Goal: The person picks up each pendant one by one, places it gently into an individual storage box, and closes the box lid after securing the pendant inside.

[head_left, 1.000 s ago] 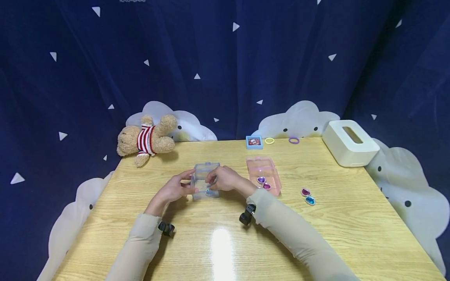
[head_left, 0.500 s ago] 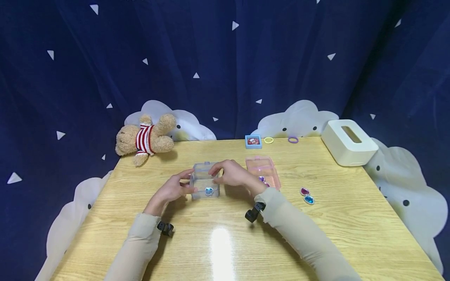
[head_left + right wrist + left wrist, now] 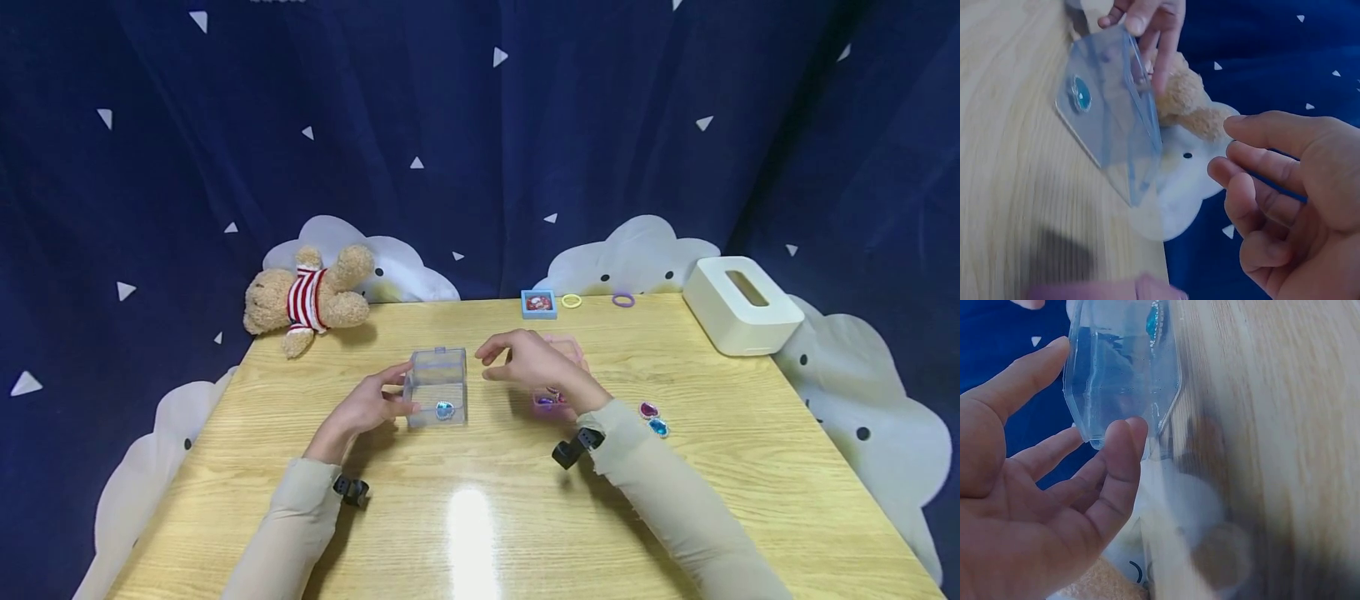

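A clear bluish plastic box (image 3: 437,392) stands with its lid raised. One blue gem (image 3: 445,409) with a beaded white rim lies in it, near the front wall. My left hand (image 3: 372,403) holds the box loosely by its left end, thumb at the front and fingers farther back. In the left wrist view, thumb and fingertips meet the plastic of the box (image 3: 1116,381). My right hand (image 3: 534,367) hovers between the two boxes, fingers loosely bent around nothing. It partly covers an open pink box (image 3: 567,350) holding purple and magenta gems (image 3: 545,401).
Right of the pink box lie a dark red gem (image 3: 648,410) and a blue gem (image 3: 658,427). Farther back are a small blue frame (image 3: 539,305), a yellow ring (image 3: 572,301), a purple ring (image 3: 623,300), a white tissue box (image 3: 742,308) and a teddy bear (image 3: 307,300).
My right hand has lifted out of the clear box and moved right, over the pink one. The blue gem it was touching now lies uncovered inside. My left hand has stayed put.
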`<state>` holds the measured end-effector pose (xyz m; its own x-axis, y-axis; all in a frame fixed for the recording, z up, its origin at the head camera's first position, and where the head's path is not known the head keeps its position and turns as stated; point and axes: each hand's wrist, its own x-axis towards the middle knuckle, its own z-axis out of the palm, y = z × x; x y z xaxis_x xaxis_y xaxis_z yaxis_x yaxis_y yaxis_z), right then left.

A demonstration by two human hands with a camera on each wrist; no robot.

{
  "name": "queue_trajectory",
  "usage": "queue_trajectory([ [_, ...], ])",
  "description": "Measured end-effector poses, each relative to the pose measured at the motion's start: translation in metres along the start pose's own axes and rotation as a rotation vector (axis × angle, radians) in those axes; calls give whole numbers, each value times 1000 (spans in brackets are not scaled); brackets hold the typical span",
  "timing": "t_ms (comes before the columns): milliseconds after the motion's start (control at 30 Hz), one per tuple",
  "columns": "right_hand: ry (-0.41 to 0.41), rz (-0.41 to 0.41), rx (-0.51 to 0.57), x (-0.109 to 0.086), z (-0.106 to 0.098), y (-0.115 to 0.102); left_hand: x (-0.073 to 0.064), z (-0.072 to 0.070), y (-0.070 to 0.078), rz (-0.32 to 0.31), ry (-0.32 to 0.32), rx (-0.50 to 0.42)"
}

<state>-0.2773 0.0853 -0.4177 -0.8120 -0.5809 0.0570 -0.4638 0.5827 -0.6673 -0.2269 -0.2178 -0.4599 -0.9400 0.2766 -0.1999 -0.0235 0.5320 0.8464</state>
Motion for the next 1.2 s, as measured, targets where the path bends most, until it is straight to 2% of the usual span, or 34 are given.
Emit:
queue_trajectory([
  [167, 21, 22, -4, -11, -14, 11, 0, 0, 1, 15, 1, 0],
  [367, 59, 41, 13, -25, -30, 24, -2, -1, 1, -1, 11, -7],
  [567, 97, 29, -14, -39, -42, 37, -2, -1, 1, -1, 10, -13],
  [767, 130, 83, -10, -54, -52, 49, -1, 0, 0, -1, 7, -21],
  [1200, 168, 167, -106, -88, -65, 76, -1, 1, 1, -8, 8, -16],
])
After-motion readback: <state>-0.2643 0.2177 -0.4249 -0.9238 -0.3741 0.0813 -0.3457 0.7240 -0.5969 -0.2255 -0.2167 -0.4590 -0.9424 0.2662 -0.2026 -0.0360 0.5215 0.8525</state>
